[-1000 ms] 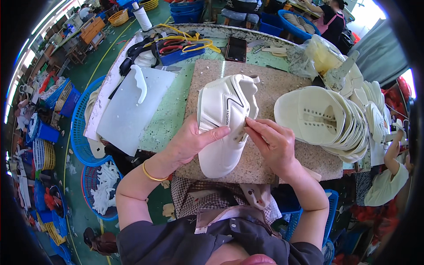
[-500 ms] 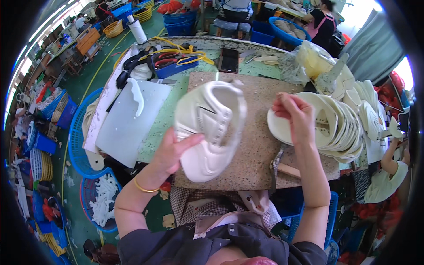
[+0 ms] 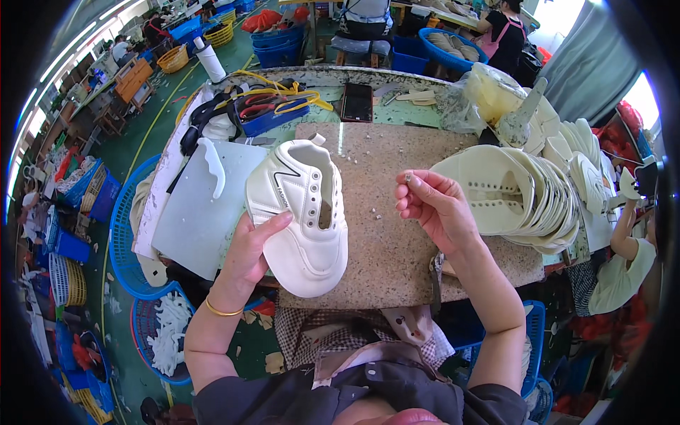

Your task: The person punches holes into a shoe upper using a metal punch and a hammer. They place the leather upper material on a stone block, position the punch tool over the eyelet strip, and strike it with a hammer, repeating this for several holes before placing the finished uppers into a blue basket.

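A white shoe upper [image 3: 306,244] with a dark line mark and a row of eyelets is in my left hand [image 3: 249,249], the thumb lying on its side and the toe toward me. My right hand [image 3: 443,211] is raised over the speckled board [image 3: 386,273], thumb and fingertips pinched together around a tiny pale bit too small to name. Just right of that hand lies a stack of cream shoe pieces [image 3: 489,173] with eyelet holes. Small pale crumbs [image 3: 375,211] are scattered on the board.
At the back left, a blue tray [image 3: 276,124] holds scissors and other tools. A white curved piece [image 3: 211,168] rests on a pale sheet [image 3: 188,230]. A phone [image 3: 356,103] lies at the far edge. Blue baskets [image 3: 122,241] stand left of the table. A hammer-like tool [image 3: 435,283] lies near the front.
The shoe upper has come left and turned so its eyelet side shows more plainly. My right hand has moved left and lower, away from the stack, fingertips still pinched.
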`<action>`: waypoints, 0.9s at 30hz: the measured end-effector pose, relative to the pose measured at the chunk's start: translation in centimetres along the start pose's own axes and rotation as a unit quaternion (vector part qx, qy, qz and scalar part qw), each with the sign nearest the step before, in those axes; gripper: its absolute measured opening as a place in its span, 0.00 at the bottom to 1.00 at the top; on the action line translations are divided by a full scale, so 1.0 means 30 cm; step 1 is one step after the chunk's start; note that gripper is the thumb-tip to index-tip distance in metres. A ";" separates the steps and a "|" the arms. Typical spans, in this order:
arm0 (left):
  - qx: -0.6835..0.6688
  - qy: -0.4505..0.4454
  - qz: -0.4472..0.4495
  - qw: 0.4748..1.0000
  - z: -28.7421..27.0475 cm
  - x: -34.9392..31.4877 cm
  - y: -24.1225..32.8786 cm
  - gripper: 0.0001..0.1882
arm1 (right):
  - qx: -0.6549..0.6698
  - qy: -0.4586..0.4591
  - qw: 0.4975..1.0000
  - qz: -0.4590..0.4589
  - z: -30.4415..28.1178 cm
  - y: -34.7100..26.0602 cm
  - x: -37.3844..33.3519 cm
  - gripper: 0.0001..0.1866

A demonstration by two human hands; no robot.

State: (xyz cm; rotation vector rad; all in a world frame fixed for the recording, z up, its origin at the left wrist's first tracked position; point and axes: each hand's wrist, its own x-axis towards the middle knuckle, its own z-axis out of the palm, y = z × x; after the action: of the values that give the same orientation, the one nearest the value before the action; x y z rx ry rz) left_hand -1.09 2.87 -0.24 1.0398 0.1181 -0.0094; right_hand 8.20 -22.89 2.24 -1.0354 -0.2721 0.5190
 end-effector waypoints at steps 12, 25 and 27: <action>-0.013 0.025 -0.014 1.000 -0.027 0.025 -0.005 0.25 | -0.112 -0.070 0.991 -0.014 0.023 0.056 -0.027 0.09; -0.014 0.047 -0.023 0.999 -0.042 0.045 0.065 0.23 | -0.484 -0.464 0.725 0.156 -0.010 -0.137 0.132 0.10; -0.021 0.043 -0.037 0.998 -0.046 0.035 0.073 0.23 | -0.575 -0.275 0.759 0.133 -0.064 -0.208 0.246 0.09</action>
State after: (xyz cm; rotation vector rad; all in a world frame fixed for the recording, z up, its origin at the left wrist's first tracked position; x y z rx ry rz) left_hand -0.04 5.22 0.83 0.9943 0.2342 -0.0297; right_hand 17.07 -22.95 6.53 -2.1347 -1.0741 0.9535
